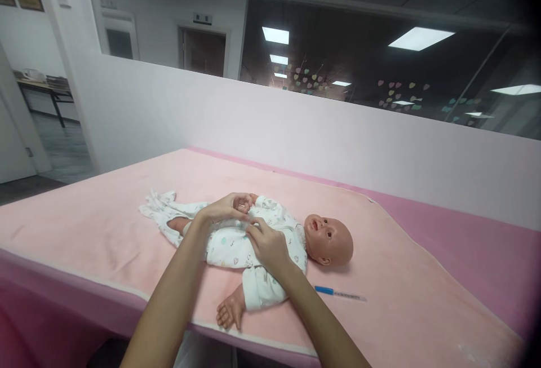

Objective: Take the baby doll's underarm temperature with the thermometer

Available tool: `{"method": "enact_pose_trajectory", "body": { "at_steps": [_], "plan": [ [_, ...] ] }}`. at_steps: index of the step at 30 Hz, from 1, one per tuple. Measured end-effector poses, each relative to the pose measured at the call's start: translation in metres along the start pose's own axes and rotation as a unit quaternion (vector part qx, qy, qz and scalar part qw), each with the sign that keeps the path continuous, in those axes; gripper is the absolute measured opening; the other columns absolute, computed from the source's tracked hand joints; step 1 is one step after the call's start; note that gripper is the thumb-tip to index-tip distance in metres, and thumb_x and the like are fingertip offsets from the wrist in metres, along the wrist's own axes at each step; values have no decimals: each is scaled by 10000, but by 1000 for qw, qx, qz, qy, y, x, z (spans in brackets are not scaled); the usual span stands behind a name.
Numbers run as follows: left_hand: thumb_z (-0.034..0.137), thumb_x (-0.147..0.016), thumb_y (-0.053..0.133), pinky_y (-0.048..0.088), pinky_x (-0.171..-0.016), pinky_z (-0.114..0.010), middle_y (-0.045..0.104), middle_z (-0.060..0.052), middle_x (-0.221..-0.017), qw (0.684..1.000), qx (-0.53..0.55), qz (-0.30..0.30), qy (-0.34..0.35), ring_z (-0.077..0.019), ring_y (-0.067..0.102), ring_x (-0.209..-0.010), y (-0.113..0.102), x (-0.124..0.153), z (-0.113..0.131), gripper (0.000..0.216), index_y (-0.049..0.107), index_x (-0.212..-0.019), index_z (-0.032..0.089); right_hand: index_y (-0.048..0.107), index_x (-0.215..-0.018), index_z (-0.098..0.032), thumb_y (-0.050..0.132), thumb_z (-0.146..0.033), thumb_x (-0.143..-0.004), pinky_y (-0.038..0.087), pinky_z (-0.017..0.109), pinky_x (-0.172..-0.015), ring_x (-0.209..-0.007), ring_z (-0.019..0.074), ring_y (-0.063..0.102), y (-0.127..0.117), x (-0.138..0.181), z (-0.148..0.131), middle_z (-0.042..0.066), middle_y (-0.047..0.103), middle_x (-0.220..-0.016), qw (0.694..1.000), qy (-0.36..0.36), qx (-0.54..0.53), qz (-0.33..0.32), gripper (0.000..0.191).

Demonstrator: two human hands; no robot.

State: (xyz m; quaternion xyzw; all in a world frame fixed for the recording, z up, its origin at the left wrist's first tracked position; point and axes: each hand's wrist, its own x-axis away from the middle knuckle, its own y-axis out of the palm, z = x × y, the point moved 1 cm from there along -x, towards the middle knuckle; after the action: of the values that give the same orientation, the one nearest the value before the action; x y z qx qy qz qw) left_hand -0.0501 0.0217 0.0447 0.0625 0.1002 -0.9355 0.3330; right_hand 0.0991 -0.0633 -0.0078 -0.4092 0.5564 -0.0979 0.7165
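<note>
A baby doll (336,241) lies on its back, head to the right, wearing a white patterned shirt (228,248). Its white trousers (158,209) are bunched toward the feet, with a bare leg showing. Over the doll's belly, my left hand (230,208) is closed, fingers curled beside the doll's far hand; a small whitish bit shows among them, too small to name. My right hand (269,245) rests on the shirt front, its fingers bent together at the cloth near my left fingertips. What exactly lies between the fingertips is partly hidden.
A blue-capped thermometer-like stick (338,293) lies right of the doll's near arm. Under everything is a peach blanket (406,278) over a pink padded table (477,221). A low white wall (338,140) with a window above borders the far side. The table's front edge runs close to the doll.
</note>
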Motion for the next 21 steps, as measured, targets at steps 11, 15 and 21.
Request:
{"method": "enact_pose_trajectory", "body": {
  "at_steps": [11, 15, 21],
  "plan": [
    [213, -602, 703, 438, -672, -239, 653, -35, -766, 986, -68, -84, -127, -146, 590, -740, -12, -2, -19, 283, 581, -848, 145, 575, -894, -199, 405, -227, -869, 329, 203, -507, -663, 79, 539, -1, 2, -1, 14, 593, -978, 1000, -3, -20, 12, 174],
    [193, -596, 702, 438, -673, -239, 661, -21, -731, 987, -56, -86, -120, -142, 590, -718, -13, -1, -20, 286, 571, -846, 149, 580, -889, -188, 400, -221, -874, 333, 195, -509, -676, 80, 547, -1, 3, -1, 25, 598, -973, 999, -12, -27, 22, 184],
    [153, -609, 685, 441, -711, -259, 652, -11, -717, 995, -5, -67, -75, -141, 600, -729, -7, 0, -13, 278, 520, -833, 152, 580, -932, -191, 399, -236, -880, 343, 191, -512, -674, 77, 556, 0, 2, 0, 32, 591, -972, 999, 2, -24, 32, 193]
  ]
}}
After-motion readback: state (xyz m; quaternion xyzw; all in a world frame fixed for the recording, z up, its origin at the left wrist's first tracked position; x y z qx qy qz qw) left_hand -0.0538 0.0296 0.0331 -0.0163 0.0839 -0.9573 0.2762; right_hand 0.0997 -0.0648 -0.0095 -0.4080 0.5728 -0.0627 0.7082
